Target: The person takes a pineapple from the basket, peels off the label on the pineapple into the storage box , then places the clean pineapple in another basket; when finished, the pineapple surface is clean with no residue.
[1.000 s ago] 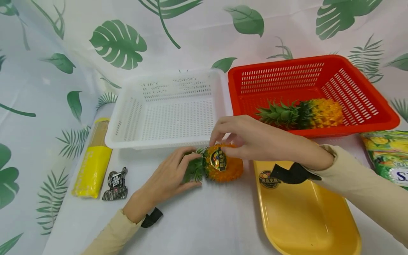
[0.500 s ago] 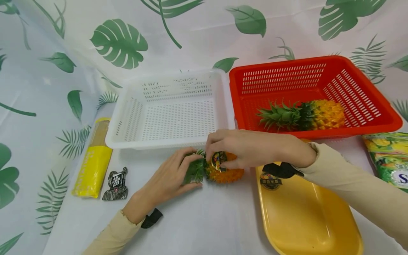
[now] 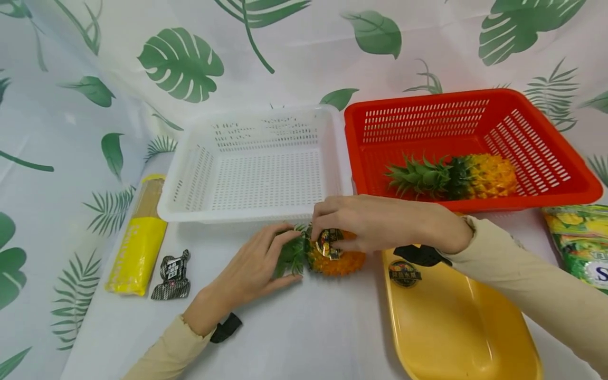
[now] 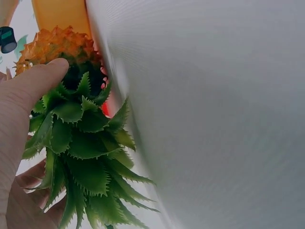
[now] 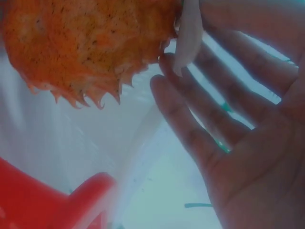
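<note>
A small pineapple (image 3: 344,264) lies on its side on the white table, its leafy crown (image 4: 88,152) toward the left. My left hand (image 3: 252,261) holds it by the crown, with the thumb across the base of the leaves and the fingers behind them. On the orange fruit is a black and gold label (image 3: 329,244). My right hand (image 3: 366,224) reaches over from the right, its fingertips and thumb touching the label's edges. In the right wrist view, a pale strip (image 5: 189,38) hangs by the fruit near the fairly straight fingers of that hand.
A white basket (image 3: 256,215) stands behind the hands. Beside it a red basket (image 3: 475,205) holds another pineapple (image 3: 489,177). A yellow tray (image 3: 456,322) at right has a label (image 3: 405,273) on it. Left lie a yellow packet (image 3: 138,248) and a dark wrapper (image 3: 172,277); a green bag (image 3: 581,243) lies far right.
My right hand has come lower over the pineapple, its fingers now over the label's left side and its thumb at the right. The left hand keeps its hold on the crown.
</note>
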`<state>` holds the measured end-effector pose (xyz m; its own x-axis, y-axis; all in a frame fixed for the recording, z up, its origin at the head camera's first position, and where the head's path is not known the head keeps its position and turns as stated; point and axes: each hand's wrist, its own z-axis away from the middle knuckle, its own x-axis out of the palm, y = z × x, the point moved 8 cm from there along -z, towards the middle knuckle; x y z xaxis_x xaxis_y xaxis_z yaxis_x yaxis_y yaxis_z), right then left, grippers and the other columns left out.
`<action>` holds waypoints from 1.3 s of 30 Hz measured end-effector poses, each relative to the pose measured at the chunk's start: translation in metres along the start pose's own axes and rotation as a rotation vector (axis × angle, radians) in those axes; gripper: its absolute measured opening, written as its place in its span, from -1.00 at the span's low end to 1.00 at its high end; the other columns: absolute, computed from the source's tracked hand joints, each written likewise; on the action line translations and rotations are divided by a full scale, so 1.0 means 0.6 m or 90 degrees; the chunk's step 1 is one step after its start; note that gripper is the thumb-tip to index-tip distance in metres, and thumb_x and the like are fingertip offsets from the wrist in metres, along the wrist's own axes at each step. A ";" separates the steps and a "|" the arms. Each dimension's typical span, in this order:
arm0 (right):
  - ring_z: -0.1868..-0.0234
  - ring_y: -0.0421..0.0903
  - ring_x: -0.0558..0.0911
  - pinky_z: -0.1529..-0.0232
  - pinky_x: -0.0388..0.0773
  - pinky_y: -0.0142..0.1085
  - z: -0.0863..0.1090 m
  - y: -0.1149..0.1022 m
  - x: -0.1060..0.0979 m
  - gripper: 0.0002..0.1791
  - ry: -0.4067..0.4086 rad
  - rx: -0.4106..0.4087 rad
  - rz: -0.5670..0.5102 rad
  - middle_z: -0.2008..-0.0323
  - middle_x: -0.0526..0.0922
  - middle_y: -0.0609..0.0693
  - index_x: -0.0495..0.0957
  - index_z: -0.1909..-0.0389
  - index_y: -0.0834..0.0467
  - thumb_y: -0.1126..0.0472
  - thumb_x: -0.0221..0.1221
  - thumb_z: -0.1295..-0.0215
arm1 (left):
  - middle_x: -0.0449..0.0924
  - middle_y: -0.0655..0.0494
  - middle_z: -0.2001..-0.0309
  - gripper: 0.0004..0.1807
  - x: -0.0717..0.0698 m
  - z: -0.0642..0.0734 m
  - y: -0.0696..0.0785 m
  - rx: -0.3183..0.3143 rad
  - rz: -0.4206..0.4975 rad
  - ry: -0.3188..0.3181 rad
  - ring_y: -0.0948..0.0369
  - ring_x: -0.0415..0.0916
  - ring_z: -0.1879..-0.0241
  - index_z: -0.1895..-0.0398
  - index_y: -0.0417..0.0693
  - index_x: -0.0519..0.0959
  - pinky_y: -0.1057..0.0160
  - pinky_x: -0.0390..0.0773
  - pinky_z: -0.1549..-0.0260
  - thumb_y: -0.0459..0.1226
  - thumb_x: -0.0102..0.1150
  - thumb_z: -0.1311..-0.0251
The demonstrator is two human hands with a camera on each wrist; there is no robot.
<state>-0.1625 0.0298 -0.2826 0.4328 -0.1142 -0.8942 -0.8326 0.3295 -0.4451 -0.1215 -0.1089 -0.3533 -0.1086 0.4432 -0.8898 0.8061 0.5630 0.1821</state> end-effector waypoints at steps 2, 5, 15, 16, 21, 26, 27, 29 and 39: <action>0.03 -0.12 0.59 -0.04 0.67 -0.27 0.002 -0.001 0.000 -0.77 0.006 -0.006 0.004 0.00 0.62 -0.05 0.68 0.02 0.10 0.31 0.40 -0.33 | 0.39 -0.27 -0.29 -0.09 0.002 0.001 0.000 -0.003 0.002 -0.003 -0.08 0.52 -0.20 -0.40 -0.31 0.31 -0.01 0.57 -0.21 -0.04 0.58 -0.13; 0.04 -0.12 0.59 -0.03 0.67 -0.28 0.003 -0.002 0.000 -0.75 0.019 -0.017 0.012 0.01 0.61 -0.05 0.67 0.02 0.10 0.33 0.40 -0.32 | 0.38 -0.27 -0.30 -0.09 0.003 0.002 -0.001 -0.007 0.003 -0.008 -0.08 0.51 -0.20 -0.40 -0.31 0.31 -0.01 0.57 -0.22 -0.04 0.57 -0.14; 0.16 -0.16 0.55 0.10 0.67 -0.35 0.005 -0.008 -0.004 -0.77 0.059 -0.042 0.042 0.14 0.55 -0.05 0.68 0.11 0.09 0.36 0.44 -0.26 | 0.37 -0.26 -0.30 -0.11 0.005 0.005 -0.002 -0.004 0.004 -0.007 -0.08 0.52 -0.19 -0.39 -0.30 0.31 -0.02 0.57 -0.20 -0.03 0.55 -0.17; 0.17 -0.16 0.55 0.12 0.66 -0.36 0.005 -0.008 -0.004 -0.78 0.061 -0.042 0.043 0.16 0.55 -0.06 0.68 0.13 0.09 0.35 0.45 -0.26 | 0.37 -0.27 -0.30 -0.11 0.005 0.005 -0.002 -0.002 0.002 -0.006 -0.08 0.52 -0.19 -0.39 -0.30 0.30 -0.02 0.57 -0.20 -0.03 0.55 -0.17; 0.24 -0.20 0.55 0.22 0.64 -0.41 0.006 -0.010 -0.005 -0.82 0.071 -0.043 0.049 0.24 0.54 -0.09 0.67 0.24 0.05 0.32 0.46 -0.25 | 0.37 -0.28 -0.31 -0.11 0.005 0.006 -0.002 -0.006 0.001 -0.006 -0.09 0.51 -0.19 -0.39 -0.29 0.30 -0.02 0.57 -0.20 -0.03 0.55 -0.17; 0.21 -0.22 0.54 0.24 0.64 -0.41 0.009 -0.012 -0.008 -0.82 0.083 -0.045 0.054 0.28 0.52 -0.15 0.66 0.33 0.01 0.32 0.47 -0.24 | 0.37 -0.29 -0.31 -0.10 0.004 0.006 -0.002 -0.005 0.000 -0.004 -0.09 0.51 -0.20 -0.40 -0.30 0.30 -0.04 0.57 -0.19 -0.03 0.55 -0.16; 0.20 -0.22 0.53 0.23 0.63 -0.41 0.010 -0.012 -0.009 -0.82 0.085 -0.046 0.057 0.28 0.52 -0.15 0.67 0.34 0.01 0.31 0.47 -0.24 | 0.37 -0.29 -0.31 -0.10 0.004 0.006 -0.002 -0.005 -0.001 -0.004 -0.09 0.52 -0.20 -0.40 -0.30 0.30 -0.04 0.57 -0.19 -0.03 0.56 -0.16; 0.20 -0.22 0.53 0.21 0.64 -0.39 0.014 -0.015 -0.012 -0.83 0.095 -0.050 0.067 0.28 0.53 -0.16 0.68 0.34 -0.01 0.30 0.48 -0.24 | 0.37 -0.29 -0.31 -0.10 0.004 0.006 -0.001 -0.007 0.001 -0.006 -0.10 0.51 -0.20 -0.40 -0.29 0.30 -0.04 0.57 -0.20 -0.03 0.56 -0.16; 0.18 -0.23 0.55 0.23 0.65 -0.40 0.076 -0.047 -0.047 -0.70 0.166 -0.082 0.097 0.16 0.60 -0.16 0.62 0.29 -0.03 0.37 0.51 -0.16 | 0.38 -0.28 -0.31 -0.06 0.005 0.005 0.000 -0.013 -0.010 -0.008 -0.10 0.51 -0.20 -0.41 -0.29 0.30 -0.06 0.58 -0.18 -0.01 0.57 -0.13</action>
<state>-0.1354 0.0667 -0.2423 0.2107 -0.3145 -0.9256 -0.9252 0.2415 -0.2927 -0.1201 -0.1097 -0.3569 -0.1139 0.4252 -0.8979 0.7923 0.5841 0.1761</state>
